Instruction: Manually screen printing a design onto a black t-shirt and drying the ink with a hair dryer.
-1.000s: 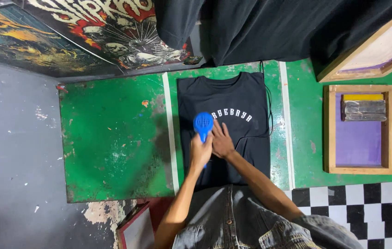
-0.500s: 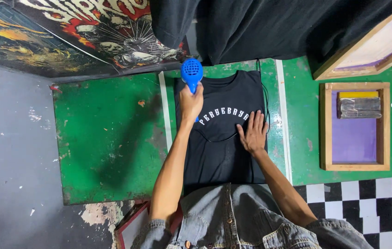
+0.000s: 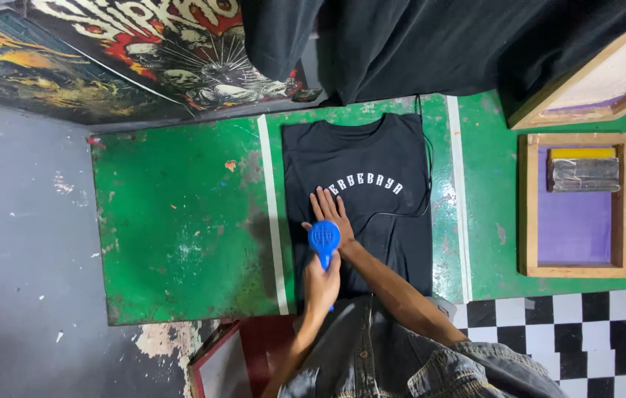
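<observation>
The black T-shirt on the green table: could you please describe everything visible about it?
The black T-shirt lies flat on the green table, neck towards the far edge. It looks like soft cloth, with arched white lettering on the chest. The right hand presses flat on it; the left hand holds a blue hair dryer above.

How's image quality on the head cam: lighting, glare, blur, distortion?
Head view: even overhead light, soft shadow left of the black T-shirt; faint sheen on the green table; blue hair dryer and both hands sharp, no motion blur; mild wide-angle bowing at table edges.
</observation>
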